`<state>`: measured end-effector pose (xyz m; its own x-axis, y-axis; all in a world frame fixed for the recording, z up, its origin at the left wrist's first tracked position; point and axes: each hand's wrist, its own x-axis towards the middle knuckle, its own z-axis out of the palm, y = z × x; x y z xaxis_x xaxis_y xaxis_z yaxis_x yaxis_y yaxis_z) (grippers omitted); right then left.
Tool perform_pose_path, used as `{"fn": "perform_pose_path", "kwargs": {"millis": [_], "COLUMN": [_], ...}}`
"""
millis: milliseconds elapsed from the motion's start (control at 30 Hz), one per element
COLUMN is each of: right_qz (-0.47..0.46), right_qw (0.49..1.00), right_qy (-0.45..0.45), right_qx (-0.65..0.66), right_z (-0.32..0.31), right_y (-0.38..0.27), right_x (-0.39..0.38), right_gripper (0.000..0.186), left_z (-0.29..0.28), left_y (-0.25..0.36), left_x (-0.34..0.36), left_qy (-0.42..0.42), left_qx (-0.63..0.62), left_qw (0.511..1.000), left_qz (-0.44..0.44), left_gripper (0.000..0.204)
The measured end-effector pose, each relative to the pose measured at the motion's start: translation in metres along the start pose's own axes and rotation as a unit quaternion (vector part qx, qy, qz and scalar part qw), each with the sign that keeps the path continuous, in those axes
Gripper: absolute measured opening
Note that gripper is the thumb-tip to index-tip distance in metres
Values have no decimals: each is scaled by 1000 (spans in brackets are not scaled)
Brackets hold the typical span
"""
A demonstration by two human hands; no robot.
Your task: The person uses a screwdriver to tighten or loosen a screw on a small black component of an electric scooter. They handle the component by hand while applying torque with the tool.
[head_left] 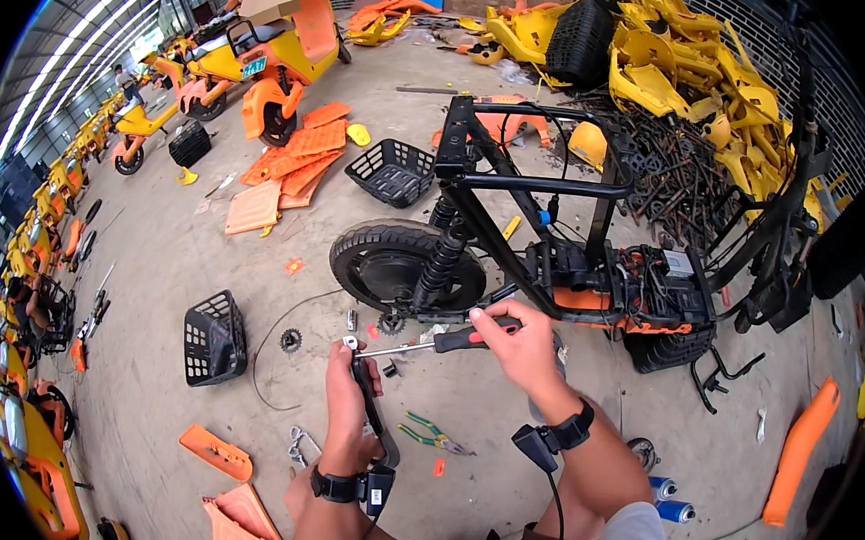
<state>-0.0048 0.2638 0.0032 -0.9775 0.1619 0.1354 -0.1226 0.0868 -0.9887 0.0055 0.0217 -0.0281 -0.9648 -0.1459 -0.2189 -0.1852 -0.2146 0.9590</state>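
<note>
My left hand [346, 399] is closed around a black curved metal arm [374, 416], with a round silver end [351, 343] showing by the thumb. In my right hand [525, 349] is a screwdriver [463, 341] with a black and red handle. Its shaft points left, and the tip meets the upper end of the arm near my left thumb. Just beyond my hands stands a stripped black scooter frame [529, 185] with its rear wheel [403, 268]. On the floor below the screwdriver lie green-handled pliers [431, 433].
Black baskets [215, 340] and orange panels [284, 164] lie on the floor to the left. Small gears [291, 339] are scattered near my hands. Blue spray cans [674, 511] are by my right arm. Yellow panels [657, 70] are heaped behind; parked scooters [297, 60] line the left.
</note>
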Motion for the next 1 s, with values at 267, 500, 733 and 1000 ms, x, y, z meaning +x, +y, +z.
{"fn": "perform_pose_path", "kwargs": {"millis": [267, 500, 733, 1000], "right_qz": [148, 317, 189, 192], "right_qw": [986, 894, 932, 938], "right_qy": [-54, -56, -202, -143], "right_qx": [57, 312, 236, 252], "right_z": [0, 18, 57, 60], "right_y": [-3, 19, 15, 15], "right_x": [3, -3, -37, -27], "right_gripper": [39, 47, 44, 43], "left_z": [-3, 8, 7, 5], "left_y": [6, 11, 0, 0], "left_x": [0, -2, 7, 4], "left_qy": [18, 54, 45, 52], "left_qx": [-66, -206, -174, -148], "left_qw": [998, 976, 984, 987], "left_qz": [-5, -48, -18, -21], "left_gripper": [40, 42, 42, 42]}}
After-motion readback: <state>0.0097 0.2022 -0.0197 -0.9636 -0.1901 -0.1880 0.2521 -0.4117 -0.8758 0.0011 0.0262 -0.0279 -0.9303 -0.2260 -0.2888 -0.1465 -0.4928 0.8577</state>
